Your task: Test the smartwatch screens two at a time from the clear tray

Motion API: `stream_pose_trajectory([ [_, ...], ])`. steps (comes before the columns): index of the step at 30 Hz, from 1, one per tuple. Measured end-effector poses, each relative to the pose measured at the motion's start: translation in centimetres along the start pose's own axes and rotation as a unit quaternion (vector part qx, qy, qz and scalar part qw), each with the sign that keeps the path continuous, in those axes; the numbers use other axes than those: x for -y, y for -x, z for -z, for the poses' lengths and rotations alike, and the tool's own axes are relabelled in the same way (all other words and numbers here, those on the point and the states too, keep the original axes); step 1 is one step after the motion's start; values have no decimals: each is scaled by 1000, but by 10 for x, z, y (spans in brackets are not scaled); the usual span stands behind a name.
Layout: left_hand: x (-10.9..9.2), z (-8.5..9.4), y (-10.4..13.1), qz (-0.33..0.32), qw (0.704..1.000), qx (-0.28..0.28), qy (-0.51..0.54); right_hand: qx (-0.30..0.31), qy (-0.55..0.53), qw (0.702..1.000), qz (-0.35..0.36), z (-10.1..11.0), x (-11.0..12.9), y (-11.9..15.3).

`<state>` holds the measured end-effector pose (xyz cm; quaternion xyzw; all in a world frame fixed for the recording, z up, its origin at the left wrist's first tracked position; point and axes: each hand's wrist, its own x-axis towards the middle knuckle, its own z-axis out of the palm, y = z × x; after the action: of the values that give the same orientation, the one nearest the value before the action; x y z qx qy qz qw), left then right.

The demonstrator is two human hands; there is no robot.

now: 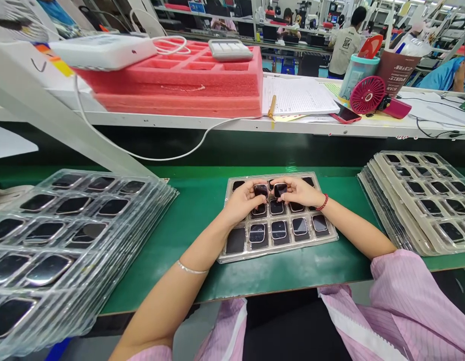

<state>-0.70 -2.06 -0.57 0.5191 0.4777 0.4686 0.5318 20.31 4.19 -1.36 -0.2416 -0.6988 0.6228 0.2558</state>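
Observation:
Over the plastic tray in front of me, each hand grips one small square piece with a dark glassy face, like a smartwatch case. My left hand pinches the left watch case between thumb and fingers. A second watch case is held by my right hand, close beside the first. Several more watch cases, such as one in the near row, lie in the tray's pockets below. Parts of the far rows are hidden behind my hands.
A tall stack of filled clear trays stands at the left, another tray stack at the right. Beyond the green mat, a shelf carries red foam, papers, a pink fan and a phone. A white cable hangs below its edge.

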Motion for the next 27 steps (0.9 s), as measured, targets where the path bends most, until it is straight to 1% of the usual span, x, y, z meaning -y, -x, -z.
stream_pose_trajectory([
  [2,-4,3,4,-8,1000,-7,1,-24,11,1000,3,3,3,2],
  [4,-8,9,17,-17,998,-21,-50,-90,79,993,17,9,6,10],
  [5,-10,13,27,-26,994,-31,-103,-135,143,980,30,14,6,17],
  [6,-11,19,38,-38,983,-45,-175,-178,218,959,42,20,6,24],
  [7,-10,25,51,-56,964,-62,-251,-212,292,931,48,26,5,33],
  [8,-7,31,64,-77,944,-71,-312,-233,354,904,48,31,4,42],
  [9,-4,37,76,-93,927,-68,-358,-241,401,883,43,35,2,52],
  [11,5,46,96,-98,898,-56,-425,-234,458,857,29,39,-2,67],
  [12,9,48,103,-98,887,-53,-449,-233,478,847,28,37,-3,72],
  [13,12,47,108,-99,877,-58,-467,-236,495,835,34,33,-3,76],
  [15,14,41,112,-114,859,-77,-493,-233,520,820,62,17,3,77],
  [16,13,36,111,-127,852,-78,-502,-216,527,818,80,6,7,75],
  [17,10,29,109,-138,844,-72,-513,-183,534,819,99,-6,13,73],
  [19,5,17,103,-144,830,-36,-537,-92,557,816,123,-31,23,67],
  [20,3,11,100,-140,824,-17,-548,-58,577,806,124,-43,27,65],
  [22,1,3,98,-134,821,4,-556,-28,618,779,107,-60,32,63],
  [23,1,1,98,-136,824,8,-550,-25,631,769,98,-66,32,63],
  [24,2,0,98,-141,831,10,-539,-27,638,765,90,-69,32,64],
  [27,2,0,103,-153,859,22,-487,-40,636,766,83,-69,29,68],
])
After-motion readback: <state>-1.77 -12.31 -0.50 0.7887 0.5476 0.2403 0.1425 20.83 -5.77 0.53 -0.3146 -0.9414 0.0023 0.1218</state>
